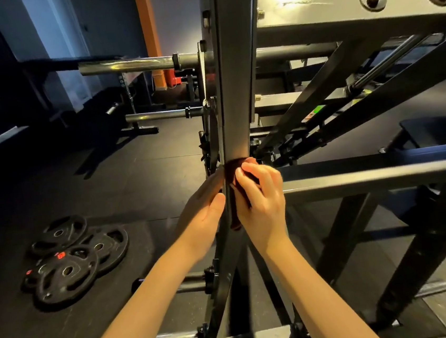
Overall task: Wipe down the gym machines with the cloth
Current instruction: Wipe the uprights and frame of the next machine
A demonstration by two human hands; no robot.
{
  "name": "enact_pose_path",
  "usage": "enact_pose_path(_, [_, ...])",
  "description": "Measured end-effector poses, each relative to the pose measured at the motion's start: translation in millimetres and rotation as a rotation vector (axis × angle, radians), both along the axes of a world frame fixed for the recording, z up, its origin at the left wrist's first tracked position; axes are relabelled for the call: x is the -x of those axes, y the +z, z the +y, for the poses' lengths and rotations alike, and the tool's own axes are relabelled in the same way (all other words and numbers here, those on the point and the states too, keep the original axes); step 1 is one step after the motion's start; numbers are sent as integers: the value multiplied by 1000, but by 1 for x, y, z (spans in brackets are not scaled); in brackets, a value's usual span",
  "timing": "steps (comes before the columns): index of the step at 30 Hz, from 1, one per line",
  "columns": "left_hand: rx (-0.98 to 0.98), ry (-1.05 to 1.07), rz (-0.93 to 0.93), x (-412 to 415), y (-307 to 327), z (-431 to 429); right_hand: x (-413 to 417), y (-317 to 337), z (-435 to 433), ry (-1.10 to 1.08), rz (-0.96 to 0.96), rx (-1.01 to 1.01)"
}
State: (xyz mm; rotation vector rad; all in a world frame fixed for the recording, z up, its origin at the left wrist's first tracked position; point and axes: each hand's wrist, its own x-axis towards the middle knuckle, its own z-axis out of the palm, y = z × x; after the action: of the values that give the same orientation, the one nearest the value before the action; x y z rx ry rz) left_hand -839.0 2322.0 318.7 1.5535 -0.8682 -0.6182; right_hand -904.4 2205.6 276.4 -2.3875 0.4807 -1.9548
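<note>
One wide-angle camera, worn on the head, looked forward and steeply down from very near the tall dark grey steel upright post (231, 85), the black rubber floor (133, 164) spreading below.

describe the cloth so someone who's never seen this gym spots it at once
Follow the tall dark upright post in the middle of the view down to where both hands meet it. The cloth is the dark reddish wad pressed to the post under the right hand, opposite the left hand. It is the only soft, crumpled thing among hard black metal bars.
</note>
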Motion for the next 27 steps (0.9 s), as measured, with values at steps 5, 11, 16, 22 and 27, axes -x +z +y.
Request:
enact_pose_path(5, [-2,43,-30,-3,-5,-2,15,-61,6,-51,215,11])
enact_pose_path(11, [0,8,-64,0,2,3,7,-7,3,-2,11,-29])
enact_pose_path(16, [24,-25,-22,2,2,1,-1,-18,1,-7,23,6])
enact_pose_path(22, [4,-17,-1,1,0,2,13,-64,19,12,185,-118])
enact_pose_path(27, [28,-65,14,4,5,2,-6,2,3,2,-48,-14])
